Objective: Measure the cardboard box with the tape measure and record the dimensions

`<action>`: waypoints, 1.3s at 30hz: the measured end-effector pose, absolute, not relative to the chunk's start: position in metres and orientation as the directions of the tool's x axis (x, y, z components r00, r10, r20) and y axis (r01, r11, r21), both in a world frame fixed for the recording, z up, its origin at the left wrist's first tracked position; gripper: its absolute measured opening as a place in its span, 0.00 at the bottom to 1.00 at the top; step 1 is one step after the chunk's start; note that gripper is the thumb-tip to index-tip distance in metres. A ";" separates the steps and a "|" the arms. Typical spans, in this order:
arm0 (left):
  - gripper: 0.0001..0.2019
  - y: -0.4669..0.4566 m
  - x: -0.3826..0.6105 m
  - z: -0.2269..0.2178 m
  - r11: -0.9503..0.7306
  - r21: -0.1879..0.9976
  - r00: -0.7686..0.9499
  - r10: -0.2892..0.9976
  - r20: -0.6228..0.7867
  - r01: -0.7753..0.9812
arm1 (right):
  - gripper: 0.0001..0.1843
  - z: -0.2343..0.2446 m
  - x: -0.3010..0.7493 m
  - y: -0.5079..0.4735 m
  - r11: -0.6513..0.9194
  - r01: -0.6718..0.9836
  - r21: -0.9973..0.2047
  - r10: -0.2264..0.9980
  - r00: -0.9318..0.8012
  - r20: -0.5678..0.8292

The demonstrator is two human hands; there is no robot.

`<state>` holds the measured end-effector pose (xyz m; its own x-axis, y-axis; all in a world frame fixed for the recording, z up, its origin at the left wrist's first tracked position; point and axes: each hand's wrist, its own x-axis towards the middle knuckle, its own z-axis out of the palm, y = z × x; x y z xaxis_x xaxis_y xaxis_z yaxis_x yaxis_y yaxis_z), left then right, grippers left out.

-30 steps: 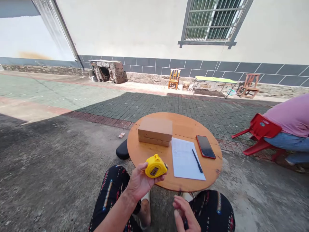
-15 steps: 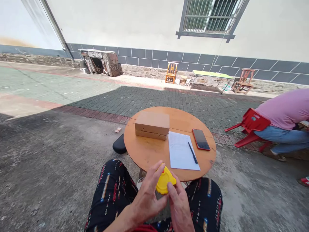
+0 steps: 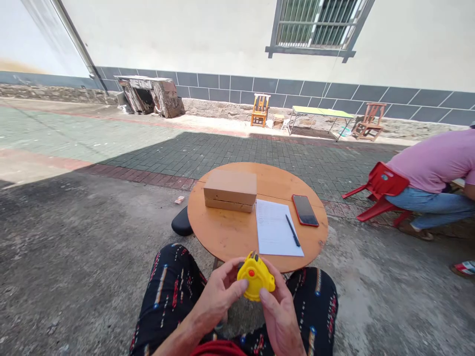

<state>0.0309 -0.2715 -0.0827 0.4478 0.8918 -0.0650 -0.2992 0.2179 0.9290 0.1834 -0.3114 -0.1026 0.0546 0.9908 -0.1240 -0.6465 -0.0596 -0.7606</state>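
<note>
"Holding anything, in the head view?"

"Yes. Left hand (image 3: 217,297) and right hand (image 3: 279,312) are both on a yellow tape measure (image 3: 257,284). The left fingers are curled round one side, thumb pressed to its face near a red button (image 3: 251,273). The right fingers are wrapped behind the other side, with that thumb low on the face."

"So neither set of fingers is wide?"

"No, both are drawn in round the case. It's tilted, up in front of the near edge of the round table (image 3: 218,238). I can't tell whether any of it is over the wood."

"How far has it got?"

"As I judge it, only to the handling stage. The tape measure is off the table and gripped from both sides, but I see no length of tape pulled out. The dark bit at the top may be the mouth; it's too small to be sure."

"And what looks undone?"

"Nothing is laid against the cardboard box (image 3: 230,192), which sits closed near the back left of the table, with neither hand on it. The pen (image 3: 293,230) lies across the paper (image 3: 273,232), so nobody is writing. There are faint marks on the sheet, too small to read, so I can't say how much is filled in."

"Anything else on there?"

"A phone (image 3: 305,210), lying flat just beside the paper, apart from both hands."
</note>
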 end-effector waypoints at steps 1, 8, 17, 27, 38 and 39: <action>0.25 -0.272 0.031 -0.082 0.216 0.928 0.439 0.896 -0.065 -0.303 | 0.28 -0.103 0.184 -0.312 -0.058 -0.634 -0.771 0.992 0.052 -0.117; 0.22 -0.277 0.031 -0.079 0.108 0.973 0.385 0.923 -0.021 -0.204 | 0.28 -0.102 0.186 -0.315 -0.039 -0.556 -0.830 0.994 0.067 -0.092; 0.15 -0.281 0.036 -0.068 -0.200 0.962 0.265 0.953 0.147 0.187 | 0.29 -0.118 0.183 -0.312 -0.039 -0.557 -0.830 0.993 0.068 -0.092; 0.23 -0.283 0.036 -0.069 -0.088 0.977 0.249 0.968 0.037 0.194 | 0.26 -0.113 0.178 -0.314 -0.117 -0.634 -0.765 0.981 0.048 -0.190; 0.28 -0.279 0.036 -0.077 0.183 0.972 0.312 0.941 -0.129 -0.149 | 0.25 -0.113 0.180 -0.316 -0.142 -0.742 -0.655 0.978 -0.004 -0.207; 0.28 -0.279 0.036 -0.077 0.201 0.966 0.307 0.941 -0.144 -0.162 | 0.25 -0.113 0.180 -0.316 -0.143 -0.742 -0.655 0.978 -0.006 -0.207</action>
<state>0.0359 -0.2785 -0.0771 0.3067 0.9408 -0.1440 -0.1618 0.2006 0.9662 0.1799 -0.3162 -0.1128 -0.0058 0.9783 -0.2070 -0.7420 -0.1430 -0.6550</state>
